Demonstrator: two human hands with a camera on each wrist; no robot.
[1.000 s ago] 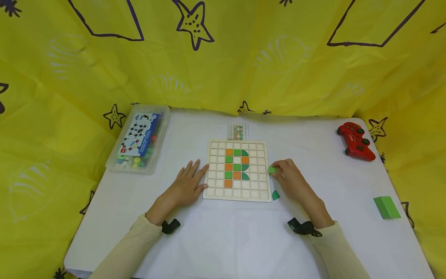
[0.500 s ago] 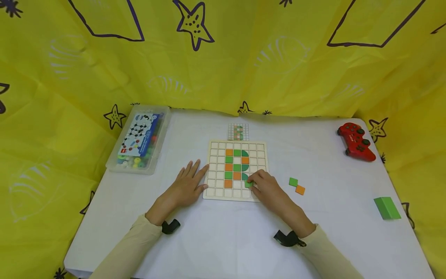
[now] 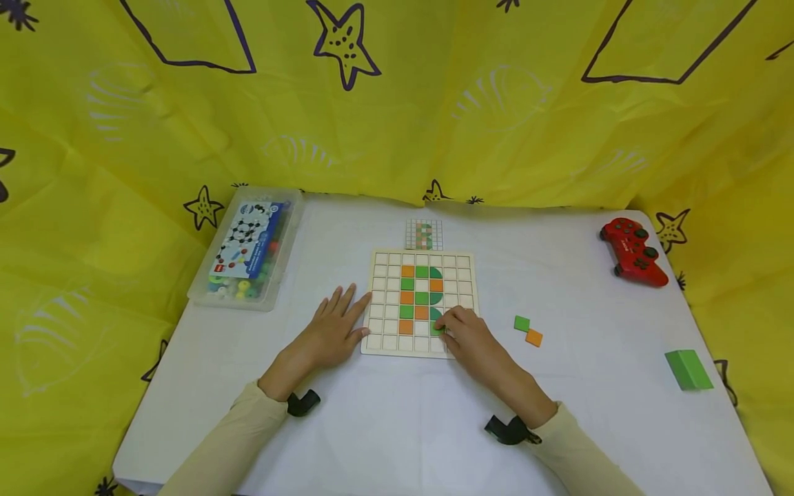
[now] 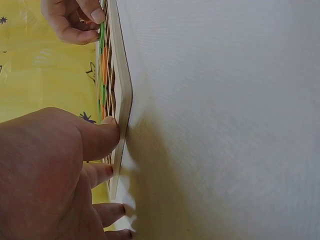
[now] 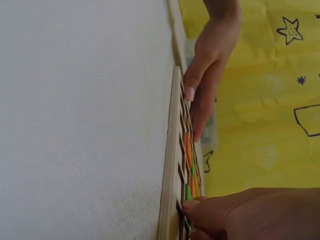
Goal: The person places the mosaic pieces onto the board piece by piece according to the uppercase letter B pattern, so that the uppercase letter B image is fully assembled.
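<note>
A pale wooden grid board [image 3: 460,342] lies on the white table, with orange, green and dark green rounded tiles set in its cells. My right hand [image 3: 473,344] reaches over its lower right part and pinches a green tile [image 3: 437,328] at a cell below the lowest rounded tile [image 3: 436,313]. Its fingertips partly cover that tile. In the left wrist view the tile appears as a thin green edge [image 4: 102,35] at the fingers. My left hand [image 3: 335,334] rests with spread fingers at the board's left side, thumb and index finger touching the edge.
Right of the board lie a loose green tile [image 3: 522,323] and an orange tile [image 3: 533,337]. A small pattern card [image 3: 424,234] sits behind the board. A clear box of beads [image 3: 245,248] stands left; a red game controller [image 3: 634,251] and green block [image 3: 689,370] are right.
My right hand has moved left from beside the board, bringing the green tile onto a cell. Two loose tiles came into view; the rounded piece beside the board is hidden. My left hand stayed put.
</note>
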